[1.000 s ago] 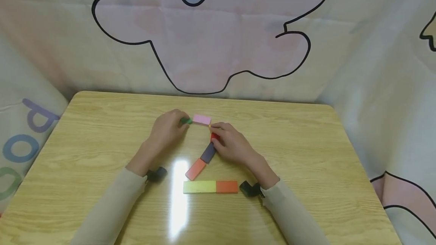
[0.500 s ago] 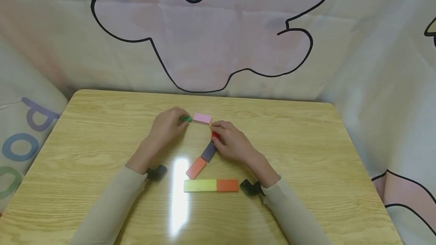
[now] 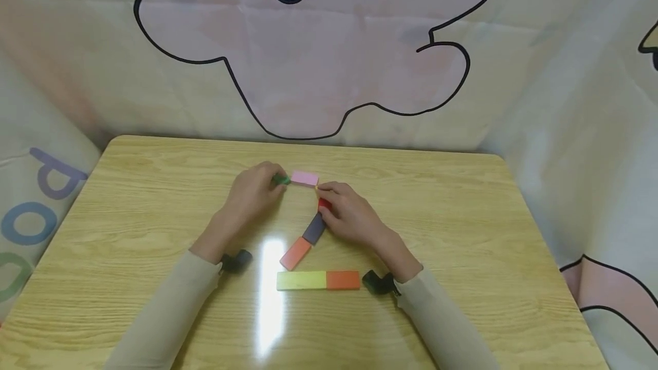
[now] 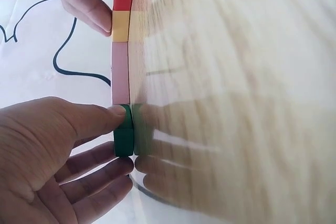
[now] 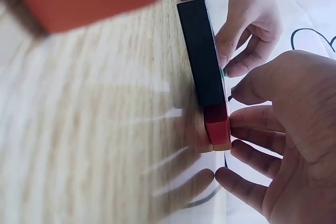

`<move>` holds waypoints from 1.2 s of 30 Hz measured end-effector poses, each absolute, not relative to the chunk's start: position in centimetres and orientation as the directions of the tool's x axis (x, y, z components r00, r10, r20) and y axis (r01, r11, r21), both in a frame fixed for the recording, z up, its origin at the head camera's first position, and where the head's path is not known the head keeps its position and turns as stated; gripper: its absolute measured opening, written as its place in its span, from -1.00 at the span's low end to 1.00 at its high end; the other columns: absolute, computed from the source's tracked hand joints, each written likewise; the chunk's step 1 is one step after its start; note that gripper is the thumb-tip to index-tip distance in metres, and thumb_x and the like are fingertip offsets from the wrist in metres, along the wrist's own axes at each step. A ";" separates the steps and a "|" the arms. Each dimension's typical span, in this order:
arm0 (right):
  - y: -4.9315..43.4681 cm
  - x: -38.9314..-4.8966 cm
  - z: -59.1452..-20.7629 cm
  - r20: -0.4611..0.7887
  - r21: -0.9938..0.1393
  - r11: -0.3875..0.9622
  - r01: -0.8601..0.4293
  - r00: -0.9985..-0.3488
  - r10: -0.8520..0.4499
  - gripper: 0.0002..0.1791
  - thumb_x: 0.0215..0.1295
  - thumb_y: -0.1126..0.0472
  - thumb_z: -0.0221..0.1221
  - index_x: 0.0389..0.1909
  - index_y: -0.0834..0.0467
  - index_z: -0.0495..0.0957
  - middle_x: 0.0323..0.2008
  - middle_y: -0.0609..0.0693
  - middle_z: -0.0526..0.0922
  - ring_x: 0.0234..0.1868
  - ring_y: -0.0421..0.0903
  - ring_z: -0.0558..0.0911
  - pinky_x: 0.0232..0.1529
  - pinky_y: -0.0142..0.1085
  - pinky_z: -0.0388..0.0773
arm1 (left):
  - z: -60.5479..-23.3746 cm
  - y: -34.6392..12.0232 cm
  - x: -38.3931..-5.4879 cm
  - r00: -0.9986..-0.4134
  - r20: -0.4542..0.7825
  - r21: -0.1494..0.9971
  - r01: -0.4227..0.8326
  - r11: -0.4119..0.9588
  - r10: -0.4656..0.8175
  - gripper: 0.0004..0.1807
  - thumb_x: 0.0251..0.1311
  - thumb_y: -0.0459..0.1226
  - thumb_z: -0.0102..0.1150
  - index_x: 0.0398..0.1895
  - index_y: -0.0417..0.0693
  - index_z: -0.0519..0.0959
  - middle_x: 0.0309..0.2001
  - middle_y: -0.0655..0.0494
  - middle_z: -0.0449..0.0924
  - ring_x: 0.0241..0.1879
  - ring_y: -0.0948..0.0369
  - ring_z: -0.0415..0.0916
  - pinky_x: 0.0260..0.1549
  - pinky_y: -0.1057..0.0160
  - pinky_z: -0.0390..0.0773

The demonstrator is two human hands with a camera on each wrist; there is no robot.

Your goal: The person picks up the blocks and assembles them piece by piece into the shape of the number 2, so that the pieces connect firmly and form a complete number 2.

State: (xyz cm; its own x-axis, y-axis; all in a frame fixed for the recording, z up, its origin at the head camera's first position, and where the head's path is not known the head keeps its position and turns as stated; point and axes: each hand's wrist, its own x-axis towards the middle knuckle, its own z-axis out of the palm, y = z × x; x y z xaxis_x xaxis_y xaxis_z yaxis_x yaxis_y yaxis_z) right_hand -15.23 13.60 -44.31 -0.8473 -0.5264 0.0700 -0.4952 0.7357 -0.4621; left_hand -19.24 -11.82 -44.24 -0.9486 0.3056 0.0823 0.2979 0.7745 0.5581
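Observation:
In the head view my left hand (image 3: 254, 190) pinches a small green block (image 3: 280, 179) at the left end of a bent row. The left wrist view shows the thumb on that green block (image 4: 124, 140), its other fingers behind. The green butts against a pink block (image 3: 305, 178). My right hand (image 3: 354, 216) lies over the row's right bend, fingertips touching a yellow block (image 4: 121, 26) and a red block (image 5: 217, 125). Its thumb is close to a dark block (image 5: 202, 53). A coral block (image 3: 295, 253) ends the row toward me.
A yellow-green block (image 3: 301, 280) and an orange block (image 3: 342, 280) lie end to end in a straight line nearer me. All rest on the wooden table (image 3: 437, 216). A patterned cloth (image 3: 329, 73) hangs behind and at both sides.

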 end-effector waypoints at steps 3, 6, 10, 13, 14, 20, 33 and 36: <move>13.4 -15.2 -44.3 0.071 -0.454 0.735 -0.504 -0.843 -0.534 -0.52 0.51 0.19 0.22 0.37 0.26 0.57 0.38 0.10 0.58 0.46 0.07 0.52 0.51 -0.05 0.47 | -44.2 -12.0 -19.1 -0.952 0.072 0.554 0.287 0.782 0.298 -0.79 0.40 -0.24 0.33 0.00 -0.12 0.71 0.04 -0.08 0.74 0.02 -0.05 0.71 0.06 -0.10 0.70; 13.2 -15.2 -44.3 0.064 -0.445 0.739 -0.505 -0.841 -0.537 -0.51 0.51 0.18 0.22 0.38 0.25 0.56 0.39 0.10 0.58 0.46 0.07 0.51 0.51 -0.05 0.47 | -44.3 -12.2 -19.0 -0.956 0.062 0.543 0.274 0.794 0.288 -0.74 0.41 -0.21 0.31 0.06 -0.12 0.68 0.11 -0.12 0.68 0.05 -0.07 0.69 0.09 -0.12 0.69; 13.1 -15.2 -44.3 0.066 -0.435 0.744 -0.507 -0.842 -0.535 -0.53 0.50 0.18 0.22 0.36 0.24 0.58 0.39 0.10 0.59 0.46 0.07 0.52 0.52 -0.06 0.46 | -44.0 -12.4 -18.9 -0.959 0.062 0.528 0.266 0.807 0.276 -0.65 0.42 -0.18 0.29 0.17 -0.13 0.64 0.23 -0.19 0.60 0.00 -0.11 0.68 0.03 -0.15 0.70; 13.2 -15.2 -44.1 0.084 -0.432 0.742 -0.513 -0.841 -0.534 -0.55 0.50 0.19 0.22 0.33 0.24 0.60 0.37 0.10 0.60 0.45 0.07 0.53 0.51 -0.05 0.47 | -43.8 -12.4 -18.8 -0.959 0.080 0.518 0.273 0.810 0.271 -0.59 0.44 -0.13 0.28 0.25 -0.13 0.61 0.28 -0.19 0.56 -0.01 -0.13 0.68 -0.02 -0.16 0.70; 13.3 -15.1 -44.0 0.089 -0.432 0.741 -0.514 -0.842 -0.532 -0.56 0.50 0.19 0.22 0.32 0.24 0.61 0.37 0.10 0.60 0.45 0.07 0.54 0.51 -0.05 0.47 | -43.6 -12.4 -18.8 -0.959 0.090 0.517 0.277 0.810 0.270 -0.58 0.44 -0.12 0.29 0.25 -0.13 0.61 0.28 -0.18 0.55 0.01 -0.12 0.67 -0.02 -0.15 0.70; 14.1 -14.9 -42.9 0.115 -0.453 0.749 -0.483 -0.865 -0.489 -0.59 0.50 0.17 0.20 0.29 0.19 0.64 0.30 0.06 0.66 0.39 0.05 0.60 0.42 -0.01 0.56 | -42.6 -11.7 -17.8 -0.944 0.125 0.504 0.326 0.800 0.306 -0.74 0.42 -0.13 0.30 0.02 -0.08 0.72 -0.03 -0.05 0.69 -0.08 0.00 0.64 -0.14 0.00 0.68; 14.3 -14.3 -42.0 0.054 -0.481 0.740 -0.471 -0.858 -0.512 -0.62 0.50 0.15 0.22 0.26 0.14 0.66 0.19 0.05 0.70 0.21 0.01 0.69 0.29 -0.03 0.66 | -41.6 -11.0 -14.7 -0.881 -0.126 0.530 0.328 0.782 0.455 -0.80 0.48 -0.07 0.23 -0.07 0.11 0.76 -0.21 0.23 0.77 -0.19 0.24 0.68 -0.14 0.12 0.69; 14.2 -14.0 -42.1 0.059 -0.494 0.730 -0.473 -0.856 -0.514 -0.63 0.49 0.17 0.23 0.24 0.14 0.66 0.19 0.05 0.70 0.21 0.02 0.68 0.29 -0.02 0.66 | -41.6 -11.2 -14.0 -0.883 -0.133 0.528 0.321 0.786 0.450 -0.78 0.48 -0.07 0.22 -0.03 0.08 0.76 -0.16 0.19 0.78 -0.15 0.21 0.70 -0.09 0.09 0.70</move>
